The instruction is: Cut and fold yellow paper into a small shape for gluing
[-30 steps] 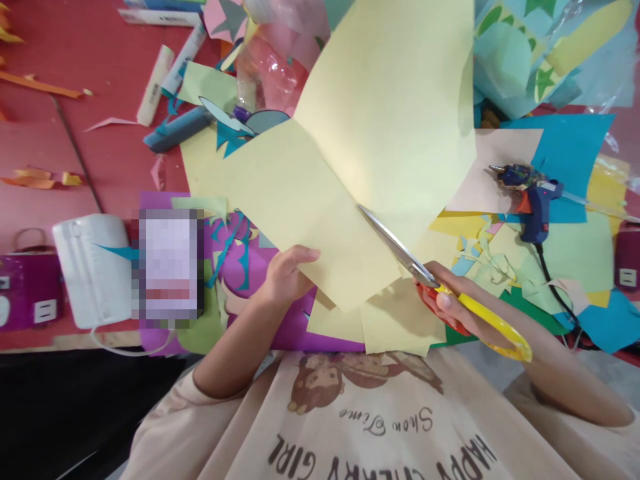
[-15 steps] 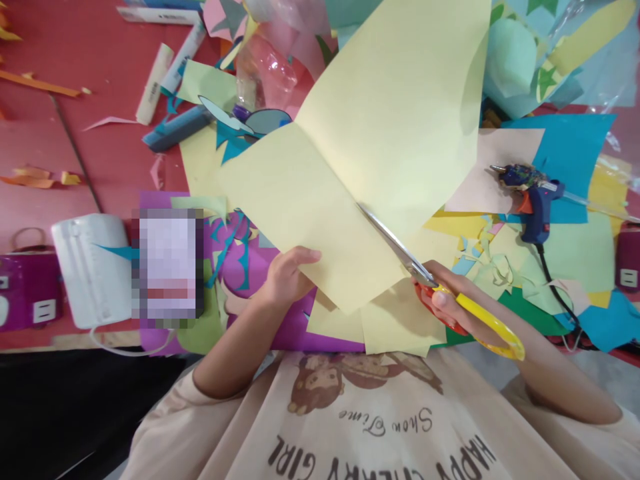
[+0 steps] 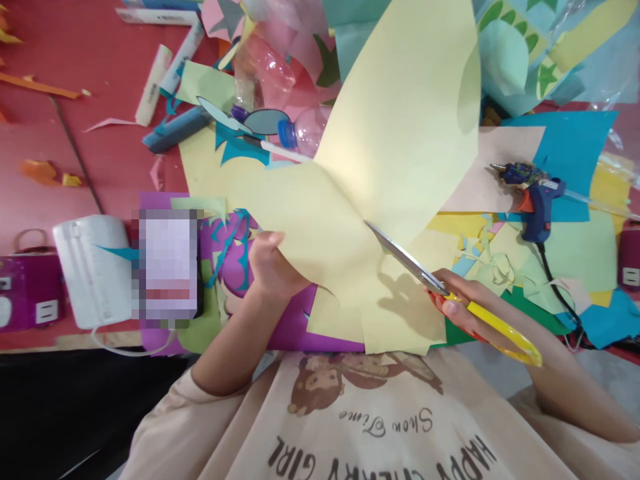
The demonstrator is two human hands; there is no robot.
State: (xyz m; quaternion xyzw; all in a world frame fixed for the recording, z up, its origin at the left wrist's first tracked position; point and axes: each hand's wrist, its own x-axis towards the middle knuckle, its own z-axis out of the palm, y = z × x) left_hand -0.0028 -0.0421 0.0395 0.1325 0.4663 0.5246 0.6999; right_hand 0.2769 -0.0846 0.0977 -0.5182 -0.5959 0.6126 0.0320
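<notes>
A large pale yellow sheet of paper (image 3: pixel 405 127) is raised over the table, bent along a slanting crease. My left hand (image 3: pixel 277 267) grips its near left edge, thumb on top. My right hand (image 3: pixel 457 303) holds scissors (image 3: pixel 407 257) with one yellow and one red handle. Their blades look closed or nearly so, the tip touching or just over the sheet by the crease. Beneath lie more pale yellow pieces (image 3: pixel 340 317) and a purple sheet (image 3: pixel 295 337). Part of my left fingers is hidden under the paper.
A blue glue gun (image 3: pixel 540 207) with a black cord lies at the right. Paper scraps (image 3: pixel 493 263) are near it. To the left are a white case (image 3: pixel 93 273) and a blurred-out phone-like device (image 3: pixel 167 263). A clear bottle (image 3: pixel 305 133) and markers (image 3: pixel 183 57) lie farther back.
My left hand has moved left and slightly up with the paper's edge. The scissors have shifted slightly right and down. The sheet has turned, uncovering the bottle and a white pen.
</notes>
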